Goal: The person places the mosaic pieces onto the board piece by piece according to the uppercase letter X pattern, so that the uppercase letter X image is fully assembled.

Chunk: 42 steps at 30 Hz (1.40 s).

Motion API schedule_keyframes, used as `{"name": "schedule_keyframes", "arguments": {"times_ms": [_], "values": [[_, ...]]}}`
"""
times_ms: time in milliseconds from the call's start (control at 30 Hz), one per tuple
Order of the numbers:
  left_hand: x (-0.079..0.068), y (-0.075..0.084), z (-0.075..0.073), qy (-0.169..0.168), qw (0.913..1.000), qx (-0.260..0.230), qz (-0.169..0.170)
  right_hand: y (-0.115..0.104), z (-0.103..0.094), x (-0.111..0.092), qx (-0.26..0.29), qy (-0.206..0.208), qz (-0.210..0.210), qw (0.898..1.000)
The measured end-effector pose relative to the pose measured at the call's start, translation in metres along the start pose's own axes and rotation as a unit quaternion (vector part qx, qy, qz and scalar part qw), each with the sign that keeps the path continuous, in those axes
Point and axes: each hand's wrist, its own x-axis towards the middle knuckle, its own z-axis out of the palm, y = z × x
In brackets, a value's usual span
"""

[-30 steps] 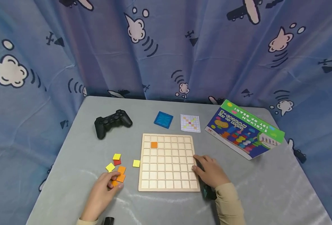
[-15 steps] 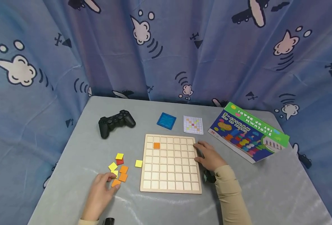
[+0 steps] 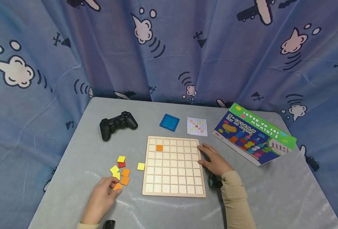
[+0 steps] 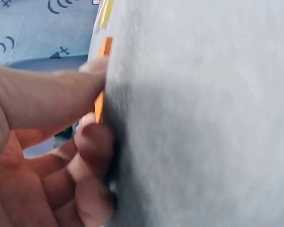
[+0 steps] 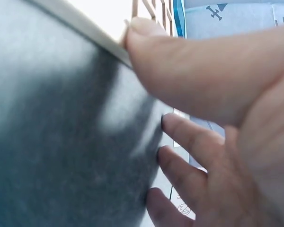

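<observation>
My left hand [image 3: 100,195] pinches the edges of an orange square tile [image 3: 117,187] at the near end of a small group of loose tiles. In the left wrist view the thumb lies against this orange tile [image 4: 99,106], low at the table surface. Beside it are two more orange tiles, several yellow tiles [image 3: 114,169] and a red tile [image 3: 121,165] partly under a yellow one. My right hand [image 3: 215,161] rests along the right edge of a wooden grid board [image 3: 173,194], thumb tip touching the rim. One orange tile [image 3: 159,148] sits in an upper-left cell.
A single yellow tile [image 3: 141,166] lies just left of the board. Farther back are a black game controller [image 3: 118,124], a blue square tray [image 3: 169,122], a printed pattern card [image 3: 197,126] and a colourful box [image 3: 252,135]. A dark object [image 3: 109,224] lies at the front edge.
My right hand has slid farther up the board's right edge. The left hand has drawn back slightly toward the nearest orange tile, uncovering a yellow tile. The head view has shifted slightly.
</observation>
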Motion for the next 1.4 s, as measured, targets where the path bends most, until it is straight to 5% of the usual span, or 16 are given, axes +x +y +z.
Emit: {"name": "schedule_keyframes", "arguments": {"times_ms": [467,700,800,1033,1200,1400], "values": [[-0.008,0.012,0.001,0.060,0.9982,0.005,-0.001,0.002,0.002,-0.004,0.008,0.007,-0.008,1.000],[-0.003,0.041,0.004,0.103,0.9892,-0.035,0.098,0.004,0.004,-0.005,0.011,0.012,-0.015,1.000],[0.010,0.060,0.014,0.087,0.9814,-0.093,0.144,0.005,0.005,-0.006,0.017,0.013,-0.020,1.000],[0.048,0.115,0.047,-0.012,0.9691,-0.176,0.173,0.006,0.005,-0.005,0.009,0.013,-0.029,0.999],[0.084,0.148,0.071,-0.071,0.9602,-0.182,0.200,0.005,0.005,-0.005,0.009,0.017,-0.024,1.000],[0.111,0.173,0.093,-0.092,0.9622,-0.149,0.209,0.007,0.005,-0.007,0.006,0.023,-0.023,0.999]]}}
